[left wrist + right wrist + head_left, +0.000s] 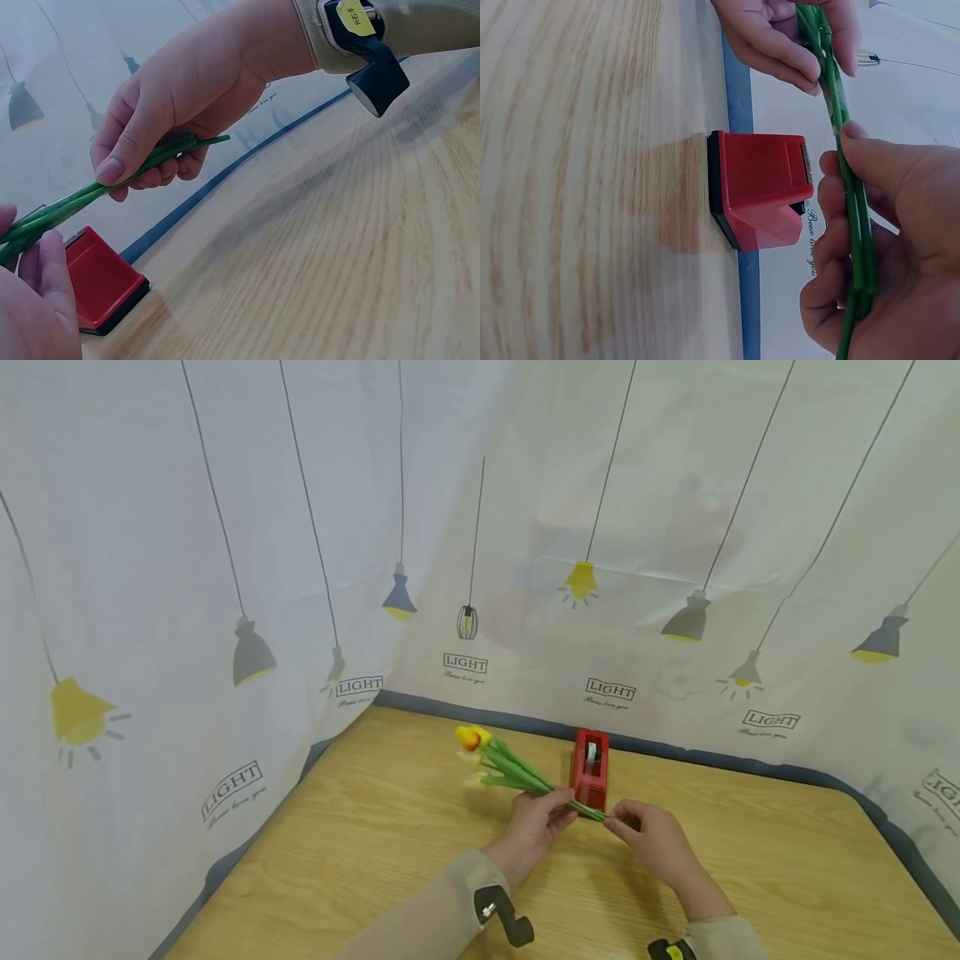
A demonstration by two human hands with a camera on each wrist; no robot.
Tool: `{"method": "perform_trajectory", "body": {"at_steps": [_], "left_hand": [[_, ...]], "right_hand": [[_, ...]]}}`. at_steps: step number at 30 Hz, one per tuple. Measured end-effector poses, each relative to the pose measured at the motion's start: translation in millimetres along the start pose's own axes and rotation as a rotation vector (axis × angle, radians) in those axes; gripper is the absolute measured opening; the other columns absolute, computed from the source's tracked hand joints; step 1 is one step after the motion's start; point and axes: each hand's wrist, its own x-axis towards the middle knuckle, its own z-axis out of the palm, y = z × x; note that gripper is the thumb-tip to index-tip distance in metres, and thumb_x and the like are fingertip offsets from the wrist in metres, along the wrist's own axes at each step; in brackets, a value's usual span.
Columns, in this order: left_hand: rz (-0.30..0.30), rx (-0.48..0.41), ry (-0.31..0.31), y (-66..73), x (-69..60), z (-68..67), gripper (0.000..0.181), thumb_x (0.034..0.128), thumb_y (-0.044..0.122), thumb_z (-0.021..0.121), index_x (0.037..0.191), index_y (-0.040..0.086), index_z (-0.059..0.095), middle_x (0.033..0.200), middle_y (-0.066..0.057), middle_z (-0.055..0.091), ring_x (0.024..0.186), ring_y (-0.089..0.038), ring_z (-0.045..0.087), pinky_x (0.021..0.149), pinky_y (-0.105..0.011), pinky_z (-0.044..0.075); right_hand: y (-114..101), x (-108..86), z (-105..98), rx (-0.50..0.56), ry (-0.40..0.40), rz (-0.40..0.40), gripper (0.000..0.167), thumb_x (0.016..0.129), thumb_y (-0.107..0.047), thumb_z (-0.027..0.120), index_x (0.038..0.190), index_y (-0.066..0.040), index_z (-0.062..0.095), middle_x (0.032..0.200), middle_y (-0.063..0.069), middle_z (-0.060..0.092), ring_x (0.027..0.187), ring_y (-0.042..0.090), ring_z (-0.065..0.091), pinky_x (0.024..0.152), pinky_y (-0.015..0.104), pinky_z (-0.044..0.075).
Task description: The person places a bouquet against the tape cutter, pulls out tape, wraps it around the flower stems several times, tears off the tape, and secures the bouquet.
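A bunch of artificial tulips (513, 770), with yellow and red-orange heads and pale ones below, is held slanting above the table. My left hand (528, 827) grips the green stems partway down, the blooms pointing to the far left. Near the cut ends, my right hand (656, 843) pinches the same stems (860, 232), its thumb laid along them in the right wrist view. Between both hands a shiny clear strip (839, 97), which looks like tape, lies on the stems. Just beyond the hands stands a red tape dispenser (592, 783) with a toothed cutting edge.
The wooden table (360, 843) carries the dispenser near its back edge. A pale curtain (525, 527) printed with hanging lamps encloses the back and sides, with a dark blue border (690, 755) along the table edge.
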Motion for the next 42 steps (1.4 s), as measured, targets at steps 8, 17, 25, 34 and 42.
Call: {"method": "perform_trajectory", "body": {"at_steps": [8,17,25,34,42], "left_hand": [[-0.015,0.018,0.014,0.8,-0.5,1.0,0.008,0.0968,0.003,0.071,0.104,0.000,0.070,0.094,-0.003,0.071,0.087,-0.012,0.072,0.083,-0.023,0.064],[-0.022,0.027,-0.020,-0.1,-2.2,-0.1,0.007,0.0953,0.001,0.069,0.098,0.007,0.068,0.097,-0.003,0.072,0.091,-0.014,0.070,0.086,-0.025,0.063],[-0.018,0.035,-0.040,-1.7,-3.9,1.8,0.010,0.0956,0.000,0.067,0.095,0.010,0.068,0.097,-0.003,0.072,0.090,-0.014,0.070,0.086,-0.023,0.063],[0.003,0.035,-0.043,-2.0,-7.0,4.5,0.016,0.0904,-0.003,0.067,0.087,0.013,0.068,0.090,-0.001,0.073,0.084,-0.012,0.070,0.081,-0.023,0.062],[-0.005,0.053,-0.054,-0.4,-10.2,5.5,0.016,0.0920,-0.001,0.067,0.087,0.014,0.068,0.091,-0.001,0.073,0.085,-0.012,0.070,0.082,-0.023,0.062]], "right_hand": [[2,-0.3,1,-0.017,0.025,-0.007,0.009,0.099,-0.021,0.076,0.092,-0.017,0.072,0.083,-0.002,0.068,0.075,0.016,0.055,0.064,0.028,0.046],[-2,-0.5,0,-0.026,-0.068,0.032,0.015,0.103,-0.026,0.071,0.098,-0.012,0.073,0.086,0.000,0.068,0.075,0.017,0.055,0.063,0.032,0.046],[-7,-4.1,-3,0.059,-0.160,0.156,0.048,0.114,-0.038,0.047,0.093,-0.006,0.077,0.072,0.006,0.067,0.068,0.018,0.050,0.064,0.032,0.040],[0,-5.8,-5,0.145,-0.209,0.177,0.063,0.115,-0.047,0.039,0.078,-0.007,0.071,0.059,-0.001,0.055,0.056,0.014,0.036,0.056,0.028,0.033],[2,-4.5,-7,0.156,-0.251,0.127,0.059,0.115,-0.043,0.042,0.078,-0.006,0.070,0.058,-0.003,0.046,0.055,0.014,0.034,0.054,0.027,0.031]]}}
